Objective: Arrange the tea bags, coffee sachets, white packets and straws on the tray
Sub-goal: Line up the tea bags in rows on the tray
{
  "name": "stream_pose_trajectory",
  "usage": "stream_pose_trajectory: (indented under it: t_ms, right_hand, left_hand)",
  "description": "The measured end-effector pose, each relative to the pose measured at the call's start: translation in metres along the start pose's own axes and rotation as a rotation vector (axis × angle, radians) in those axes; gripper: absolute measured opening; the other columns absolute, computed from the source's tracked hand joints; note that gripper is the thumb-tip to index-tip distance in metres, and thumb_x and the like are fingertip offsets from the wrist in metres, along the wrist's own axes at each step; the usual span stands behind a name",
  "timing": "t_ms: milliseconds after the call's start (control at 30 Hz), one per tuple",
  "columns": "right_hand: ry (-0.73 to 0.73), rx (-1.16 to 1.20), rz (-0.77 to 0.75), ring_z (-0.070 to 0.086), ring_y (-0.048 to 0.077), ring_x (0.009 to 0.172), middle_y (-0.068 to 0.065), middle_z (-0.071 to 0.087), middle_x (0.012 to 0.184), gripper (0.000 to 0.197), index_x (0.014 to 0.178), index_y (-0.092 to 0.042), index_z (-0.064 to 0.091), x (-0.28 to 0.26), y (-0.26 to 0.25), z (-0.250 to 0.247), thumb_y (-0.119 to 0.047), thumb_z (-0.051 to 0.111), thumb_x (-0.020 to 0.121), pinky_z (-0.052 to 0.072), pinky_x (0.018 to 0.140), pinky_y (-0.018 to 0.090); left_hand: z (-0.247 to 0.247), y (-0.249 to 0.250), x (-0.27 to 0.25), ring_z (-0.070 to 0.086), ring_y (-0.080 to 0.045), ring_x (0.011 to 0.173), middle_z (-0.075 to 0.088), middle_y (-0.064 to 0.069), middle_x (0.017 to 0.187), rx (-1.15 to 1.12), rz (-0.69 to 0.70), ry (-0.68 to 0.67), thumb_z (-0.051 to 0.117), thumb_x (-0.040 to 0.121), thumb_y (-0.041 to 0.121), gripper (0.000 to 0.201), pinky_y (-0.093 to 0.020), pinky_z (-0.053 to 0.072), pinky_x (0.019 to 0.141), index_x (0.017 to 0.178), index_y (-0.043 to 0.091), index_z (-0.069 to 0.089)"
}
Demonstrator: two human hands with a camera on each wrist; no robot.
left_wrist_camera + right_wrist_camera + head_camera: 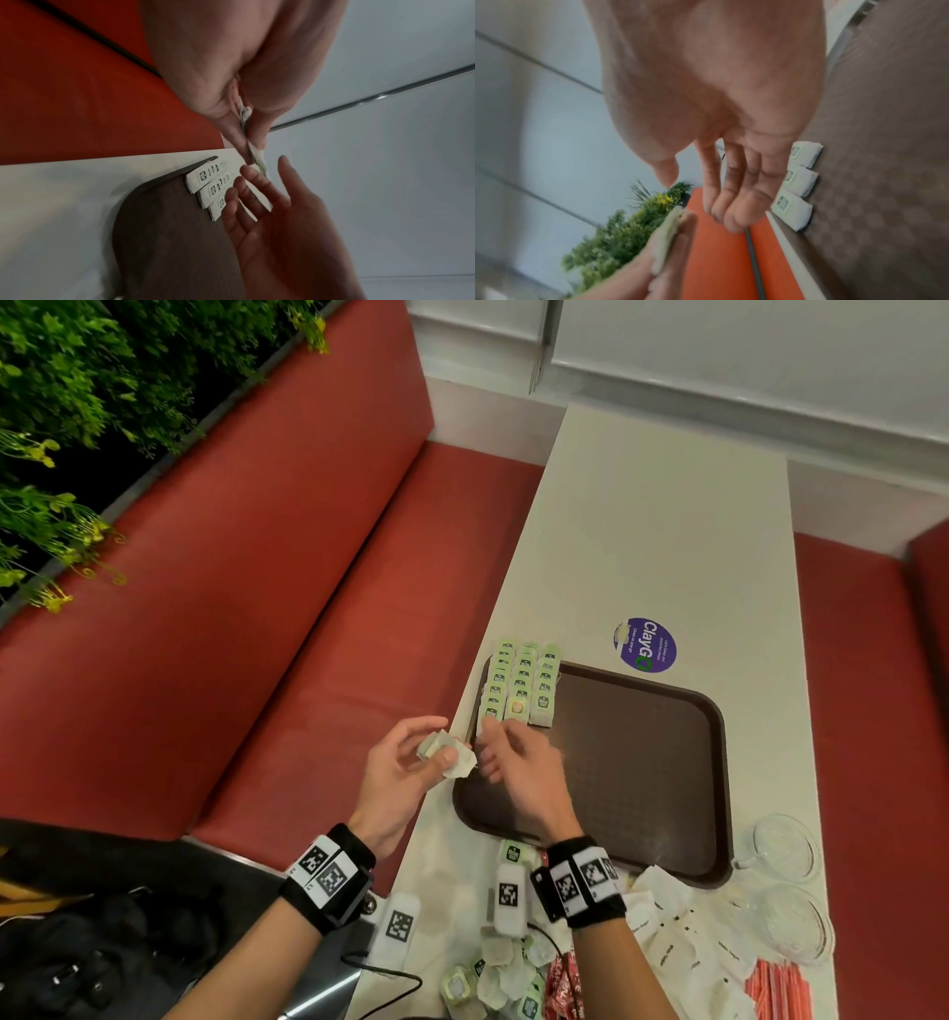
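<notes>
My left hand pinches a few pale tea bags between thumb and fingers, just off the left edge of the brown tray. The held tea bags show edge-on in the left wrist view, and again at the lower left of the right wrist view. My right hand hovers beside them over the tray's left side, fingers straight and empty. Three neat rows of green tea bags lie on the tray's far left corner.
Loose tea bags, red coffee sachets, white packets and red-striped straws lie on the white table near me. Two glass cups stand at the right. A purple sticker is beyond the tray. A red bench runs left.
</notes>
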State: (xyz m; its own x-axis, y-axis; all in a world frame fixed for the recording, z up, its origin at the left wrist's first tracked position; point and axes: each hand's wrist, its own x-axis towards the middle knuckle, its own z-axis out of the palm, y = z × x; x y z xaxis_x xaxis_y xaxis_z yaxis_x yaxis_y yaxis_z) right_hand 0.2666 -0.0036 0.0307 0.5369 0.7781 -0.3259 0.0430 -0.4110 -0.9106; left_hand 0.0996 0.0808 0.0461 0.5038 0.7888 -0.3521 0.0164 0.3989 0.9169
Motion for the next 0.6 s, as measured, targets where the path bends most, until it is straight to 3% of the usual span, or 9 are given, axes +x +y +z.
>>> stream_pose_trajectory:
  t_ms: [100,200,300,467,533,600]
  right_hand:
    - [-0.113,0.094,0.024,0.076,0.022,0.071,0.011,0.078,0.088,0.028,0.105,-0.021,0.074,-0.027,-0.005,0.000,-0.047,0.079,0.098,0.065,0.075,0.039]
    - [-0.019,0.108,-0.038,0.073,0.025,0.063,0.010,0.073,0.083,0.012,0.104,-0.030,0.075,-0.040,-0.006,-0.001,-0.038,0.081,0.099,0.062,0.062,0.037]
    - [0.006,0.164,-0.054,0.066,0.026,0.056,0.010,0.071,0.076,0.008,0.109,-0.034,0.074,-0.045,-0.009,-0.006,-0.035,0.078,0.102,0.056,0.057,0.037]
    - [-0.052,0.395,-0.019,0.070,0.034,0.070,0.025,0.077,0.089,0.014,0.113,-0.009,0.073,-0.039,-0.007,-0.017,-0.009,0.059,0.109,0.056,0.065,0.036]
    - [0.006,0.446,-0.004,0.073,0.035,0.076,0.027,0.077,0.094,0.022,0.107,-0.003,0.074,-0.033,-0.004,-0.026,-0.006,0.052,0.109,0.057,0.067,0.036]
    - [0.079,0.426,-0.010,0.072,0.025,0.074,0.019,0.078,0.097,0.021,0.101,-0.002,0.074,-0.027,-0.004,-0.038,-0.011,0.057,0.109,0.056,0.063,0.031]
  left_hand:
    - [0.006,0.003,0.000,0.075,-0.019,0.095,0.079,-0.012,0.114,-0.013,0.030,0.018,0.085,0.090,0.008,0.036,-0.029,0.061,0.080,0.123,0.013,0.073]
    - [0.011,0.007,0.000,0.076,-0.018,0.089,0.081,-0.011,0.106,0.043,0.041,0.037,0.090,0.084,0.011,0.034,-0.024,0.060,0.075,0.115,0.011,0.076]
    - [0.013,0.008,-0.002,0.074,-0.017,0.083,0.081,-0.012,0.096,0.113,0.067,0.024,0.093,0.081,0.015,0.025,-0.023,0.058,0.071,0.100,0.008,0.079]
    - [0.010,0.005,-0.001,0.078,-0.029,0.083,0.082,-0.011,0.094,0.236,0.038,-0.081,0.091,0.084,0.016,0.018,-0.041,0.062,0.078,0.094,0.010,0.078]
    - [0.011,0.006,-0.003,0.078,-0.040,0.074,0.080,-0.018,0.090,0.209,-0.002,-0.115,0.087,0.087,0.011,0.013,-0.041,0.065,0.068,0.093,0.006,0.077]
    - [0.011,0.005,-0.003,0.074,-0.039,0.064,0.078,-0.021,0.085,0.242,-0.009,-0.128,0.085,0.090,0.013,0.012,-0.031,0.057,0.051,0.093,0.006,0.076]
